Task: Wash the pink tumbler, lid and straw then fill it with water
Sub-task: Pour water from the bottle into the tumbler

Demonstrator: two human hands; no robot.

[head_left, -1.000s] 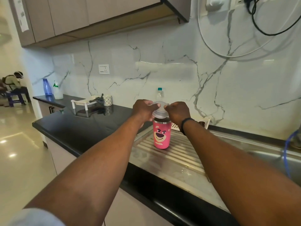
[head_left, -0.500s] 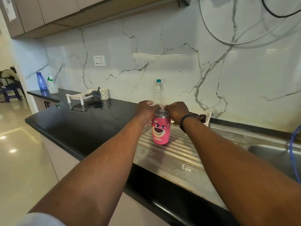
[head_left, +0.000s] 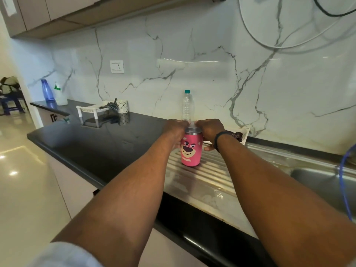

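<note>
Glossy pink tumbler (head_left: 191, 151), cylindrical, standing on ribbed steel drainboard (head_left: 204, 182) | smooth clear domed lid (head_left: 192, 129) sitting atop, between both hands | left hand (head_left: 176, 130) and right hand (head_left: 209, 130) gripping lid's rim from opposite sides

1. No words, brand names or numbers could be read anywhere.
2. The pink tumbler (head_left: 191, 151) bore only a printed cartoon bear face, without lettering.
3. A paper notice (head_left: 8, 6) on the cabinet was too blurred to read.

Bright daylight, glare streak on backsplash (head_left: 192, 61), wide-angle edge distortion
</note>
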